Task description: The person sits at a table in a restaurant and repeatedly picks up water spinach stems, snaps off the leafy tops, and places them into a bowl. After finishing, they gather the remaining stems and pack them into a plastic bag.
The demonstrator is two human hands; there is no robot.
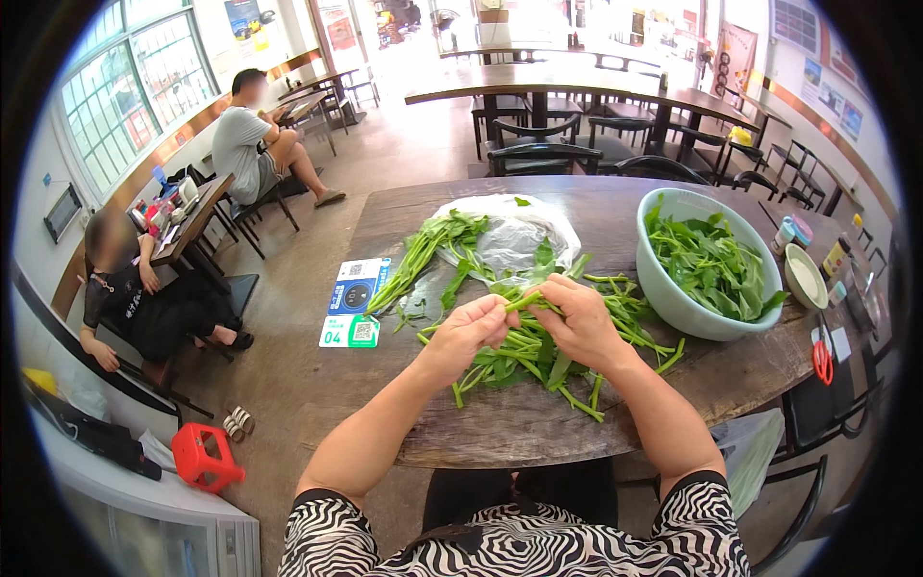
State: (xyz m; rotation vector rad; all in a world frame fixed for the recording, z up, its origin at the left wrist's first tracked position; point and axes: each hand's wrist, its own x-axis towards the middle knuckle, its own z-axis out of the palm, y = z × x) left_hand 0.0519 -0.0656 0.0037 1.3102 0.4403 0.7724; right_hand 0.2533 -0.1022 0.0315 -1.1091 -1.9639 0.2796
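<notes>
Between my two hands I hold a green water spinach stem above the wooden table. My left hand pinches its cut end, and my right hand grips it farther along, with leaves showing beyond the fingers. Below the hands lies a loose pile of stems and leaves. A bunch of uncut greens rests to the left, partly against a clear plastic bag. On the right, a pale blue plastic basin holds a heap of leafy pieces.
Two printed cards lie at the table's left side. Red-handled scissors, a bowl and several bottles stand or lie right of the basin. Two people sit at the left. A red plastic stool is on the floor.
</notes>
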